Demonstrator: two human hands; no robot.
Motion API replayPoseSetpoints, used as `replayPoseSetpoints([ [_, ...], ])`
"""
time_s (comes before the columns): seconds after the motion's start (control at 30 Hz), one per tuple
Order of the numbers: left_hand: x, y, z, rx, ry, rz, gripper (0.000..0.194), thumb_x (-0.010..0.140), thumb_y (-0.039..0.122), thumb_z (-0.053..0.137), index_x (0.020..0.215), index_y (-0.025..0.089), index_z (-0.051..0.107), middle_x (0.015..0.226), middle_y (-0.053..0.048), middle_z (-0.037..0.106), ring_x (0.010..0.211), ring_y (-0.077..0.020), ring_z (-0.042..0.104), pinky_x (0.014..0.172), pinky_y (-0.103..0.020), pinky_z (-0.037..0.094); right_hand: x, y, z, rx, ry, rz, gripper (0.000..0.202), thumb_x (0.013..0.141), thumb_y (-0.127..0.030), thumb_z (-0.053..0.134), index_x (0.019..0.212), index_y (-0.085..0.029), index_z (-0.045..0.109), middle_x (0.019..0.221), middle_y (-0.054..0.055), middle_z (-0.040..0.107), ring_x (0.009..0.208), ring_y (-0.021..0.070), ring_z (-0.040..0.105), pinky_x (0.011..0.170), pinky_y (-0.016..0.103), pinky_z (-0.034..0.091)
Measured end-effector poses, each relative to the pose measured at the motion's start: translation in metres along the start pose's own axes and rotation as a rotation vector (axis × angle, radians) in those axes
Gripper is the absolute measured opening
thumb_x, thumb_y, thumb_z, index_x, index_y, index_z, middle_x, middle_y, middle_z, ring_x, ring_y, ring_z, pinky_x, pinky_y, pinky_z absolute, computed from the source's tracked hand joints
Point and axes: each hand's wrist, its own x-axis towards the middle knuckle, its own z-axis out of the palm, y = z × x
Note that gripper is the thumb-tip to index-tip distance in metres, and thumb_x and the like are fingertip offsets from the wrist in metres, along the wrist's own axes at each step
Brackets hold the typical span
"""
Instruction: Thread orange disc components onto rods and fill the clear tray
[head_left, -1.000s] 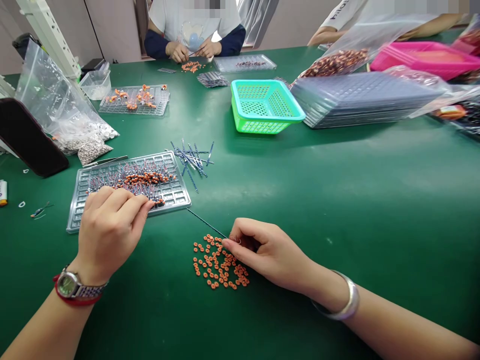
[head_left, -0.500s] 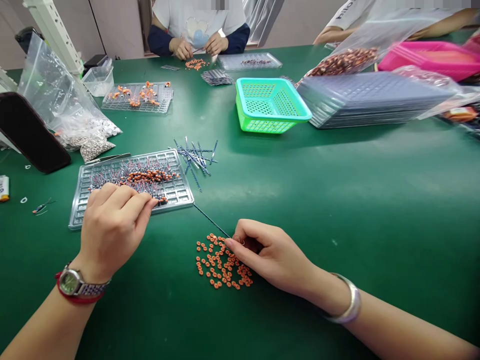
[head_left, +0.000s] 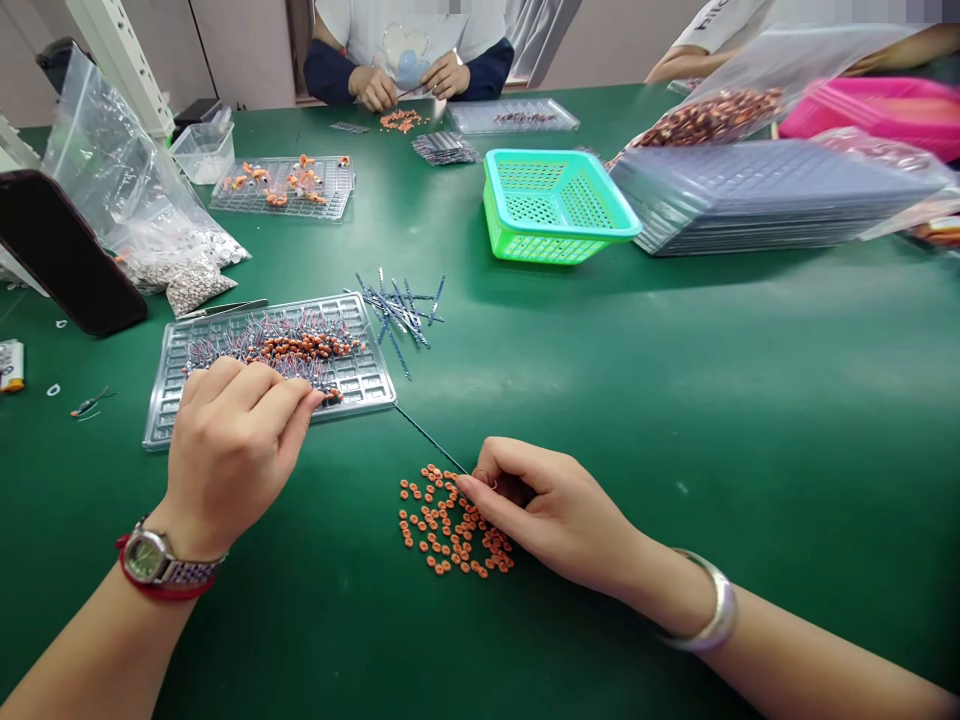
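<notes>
My right hand (head_left: 547, 505) pinches one end of a thin dark strip (head_left: 431, 438), whose far end reaches the near right corner of a clear plastic tray (head_left: 367, 385). Under and beside its fingertips lies a loose scatter of small orange rings (head_left: 435, 520). My left hand (head_left: 236, 440) is closed, thumb against fingers, over the tray's near edge; whatever sits in its fingertips is hidden. Rows of small wired parts with orange ends (head_left: 300, 346) fill much of the tray. Behind its right side is a loose pile of dark strips (head_left: 401, 310).
A green basket (head_left: 559, 245) stands mid-table, left of stacked clear trays (head_left: 772, 190). Plastic bags of small white parts (head_left: 199, 288) and a phone (head_left: 67, 255) are at the left. Across the table, a co-worker's hands (head_left: 409, 85) work above orange pieces.
The view has shifted slightly, so the scene sits a little farther right. Both hands keep nearly the same pose and place beside the tray and rings.
</notes>
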Motion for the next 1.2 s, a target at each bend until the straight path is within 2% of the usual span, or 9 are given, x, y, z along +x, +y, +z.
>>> replayPoseSetpoints([
  [0.23,0.000,0.001,0.000,0.002,-0.002,0.003,0.006,0.084,0.025,0.062,0.079,0.021,0.064,0.070,-0.001,0.063,0.069,-0.0197,0.051,0.064,-0.037,0.040,-0.001,0.000,0.001,-0.058,0.008,-0.039,0.028,0.089,-0.024,0.050,0.064,-0.023,0.037,0.054,-0.004,0.043,0.046,0.0100,0.037,0.043,0.023,0.031],
  [0.43,0.000,0.002,0.000,-0.004,-0.002,0.010,0.009,0.085,0.026,0.060,0.078,0.021,0.064,0.069,-0.001,0.062,0.067,-0.0193,0.049,0.063,-0.036,0.039,0.000,-0.002,0.005,-0.176,0.036,-0.175,0.026,0.090,-0.017,0.044,0.067,-0.024,0.032,0.058,-0.004,0.041,0.049,0.0117,0.036,0.046,0.025,0.030],
  [0.9,0.000,0.012,0.001,-0.084,-0.016,0.018,0.008,0.085,0.025,0.060,0.081,0.019,0.065,0.070,-0.002,0.063,0.068,-0.0184,0.049,0.065,-0.035,0.041,0.001,-0.008,0.008,-0.299,-0.088,-0.248,0.024,0.091,-0.012,0.036,0.074,-0.025,0.024,0.064,-0.003,0.038,0.052,0.0149,0.033,0.048,0.027,0.030],
  [1.07,0.000,0.023,0.002,-0.235,-0.011,-0.018,0.004,0.084,0.022,0.062,0.083,0.019,0.065,0.073,-0.002,0.064,0.070,-0.0171,0.051,0.069,-0.034,0.042,0.005,-0.010,0.004,-0.227,-0.120,-0.182,0.024,0.092,-0.016,0.036,0.072,-0.024,0.026,0.063,-0.002,0.040,0.053,0.0149,0.034,0.049,0.028,0.030],
  [1.2,-0.007,0.048,0.000,-0.534,-0.079,-0.085,0.005,0.085,0.020,0.061,0.087,0.019,0.065,0.074,-0.002,0.062,0.071,-0.0153,0.051,0.069,-0.031,0.043,0.004,-0.010,-0.006,0.070,-0.104,-0.011,0.027,0.095,-0.025,0.040,0.070,-0.024,0.031,0.063,-0.004,0.039,0.054,0.0139,0.035,0.050,0.027,0.031],
])
